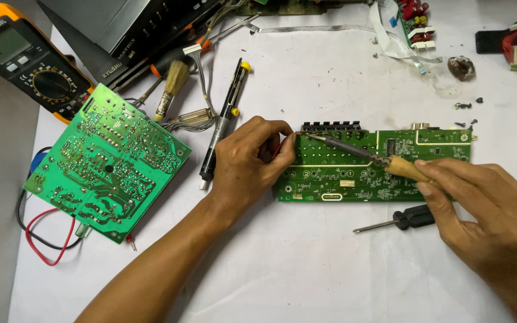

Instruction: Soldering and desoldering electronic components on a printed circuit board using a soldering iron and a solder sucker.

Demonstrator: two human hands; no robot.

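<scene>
**Iron tip on long board, both hands busy**

Long board lies flat on the white table, centre-right. Left hand rests at its left end, fingers pinched on a thin red wire at the far-left corner. Right hand is closed around the wooden handle of the iron, tip down at the board's far-left edge near the black connector row.

Handling, as a judgement: board looks light, stiff and fragile; best held by its edges, off the parts. Iron: take by the wood only, since the metal shaft is likely hot. Wire is thin and floppy.

Around: screwdriver just near of the board; square board left, solder side up; pump and brush between the boards; yellow meter far left, grey screen, round dial. Black case far, pale strip label on its edge.
</scene>
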